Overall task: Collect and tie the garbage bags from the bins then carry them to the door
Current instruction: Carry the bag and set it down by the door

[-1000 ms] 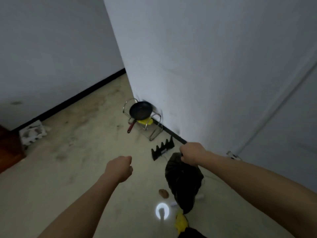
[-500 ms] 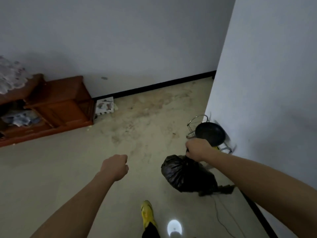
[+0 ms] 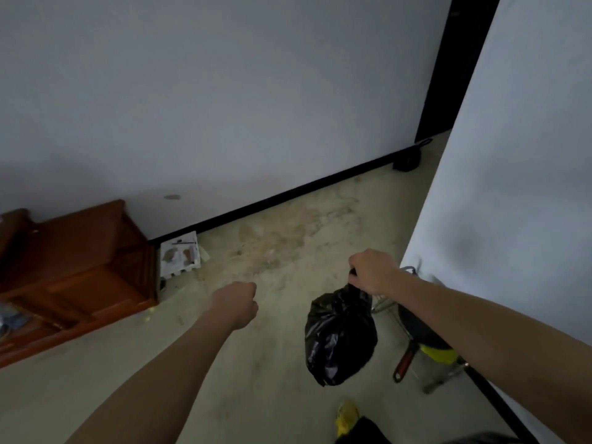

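A white wall (image 3: 224, 107) fills the upper view, with a dark baseboard running along the stained floor (image 3: 272, 363). A second white wall (image 3: 519, 187) stands at three o'clock, and between the two, at one o'clock, a dark opening (image 3: 448, 75) shows, possibly the way to the door. At nine o'clock a wooden cabinet (image 3: 80, 267) sits against the wall, with a white tray (image 3: 180, 257) just beside it. The black garbage bag (image 3: 339, 334) hangs clear of the floor at five o'clock, its neck gathered tight. The right hand (image 3: 373, 270) makes a closed grip on that neck. A frying pan (image 3: 416, 328) on a wire rack lies near the bag, partly hidden by the forearm. The left hand (image 3: 237, 302) is a loose fist holding nothing. The step in hand looks like carrying. The next move probably calls for walking toward one o'clock, keeping the bag clear of the pan.
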The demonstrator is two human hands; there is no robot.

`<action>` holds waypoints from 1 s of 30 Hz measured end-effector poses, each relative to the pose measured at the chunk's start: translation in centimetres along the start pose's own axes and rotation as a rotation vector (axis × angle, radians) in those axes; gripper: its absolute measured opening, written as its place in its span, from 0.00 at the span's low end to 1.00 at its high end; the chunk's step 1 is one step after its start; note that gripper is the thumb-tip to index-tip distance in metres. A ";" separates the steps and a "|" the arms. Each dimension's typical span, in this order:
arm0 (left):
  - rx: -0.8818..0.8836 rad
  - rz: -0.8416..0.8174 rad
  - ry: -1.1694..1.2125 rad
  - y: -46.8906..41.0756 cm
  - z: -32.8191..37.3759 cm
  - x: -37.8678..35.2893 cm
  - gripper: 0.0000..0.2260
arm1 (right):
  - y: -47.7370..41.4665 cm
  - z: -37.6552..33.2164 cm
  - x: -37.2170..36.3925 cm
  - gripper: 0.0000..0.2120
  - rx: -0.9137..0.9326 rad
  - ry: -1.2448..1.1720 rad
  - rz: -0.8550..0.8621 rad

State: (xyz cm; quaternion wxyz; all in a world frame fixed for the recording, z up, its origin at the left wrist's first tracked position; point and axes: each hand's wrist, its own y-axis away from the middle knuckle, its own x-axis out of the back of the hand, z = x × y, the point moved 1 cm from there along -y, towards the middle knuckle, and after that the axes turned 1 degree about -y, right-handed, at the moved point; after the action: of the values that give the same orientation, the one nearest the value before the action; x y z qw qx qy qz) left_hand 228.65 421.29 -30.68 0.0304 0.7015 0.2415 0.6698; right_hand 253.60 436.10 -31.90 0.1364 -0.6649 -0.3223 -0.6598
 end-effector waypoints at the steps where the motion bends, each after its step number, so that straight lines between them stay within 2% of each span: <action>1: -0.017 -0.004 -0.011 -1.8 0.0 0.8 0.12 | -1.4 0.5 0.6 0.13 -0.007 -0.005 -0.003; 9: -0.064 -0.035 -0.045 -24.4 -0.6 7.9 0.14 | -22.2 7.3 3.6 0.13 -0.055 -0.074 -0.086; 18: -0.166 -0.019 -0.039 -47.9 2.3 18.6 0.14 | -41.8 19.3 10.8 0.12 -0.149 -0.116 -0.072; 25: -0.285 -0.055 -0.065 -68.6 7.0 24.5 0.14 | -55.7 32.1 13.0 0.12 -0.361 -0.155 -0.067; 30: -0.378 -0.064 -0.091 -82.6 12.5 32.8 0.13 | -63.8 41.2 17.8 0.12 -0.491 -0.230 -0.026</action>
State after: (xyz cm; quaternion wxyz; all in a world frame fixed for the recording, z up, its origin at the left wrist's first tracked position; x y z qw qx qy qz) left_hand 215.54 510.10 -31.85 0.1937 0.7048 0.1322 0.6695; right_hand 245.88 513.69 -34.08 -0.0747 -0.7445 -0.1746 -0.6400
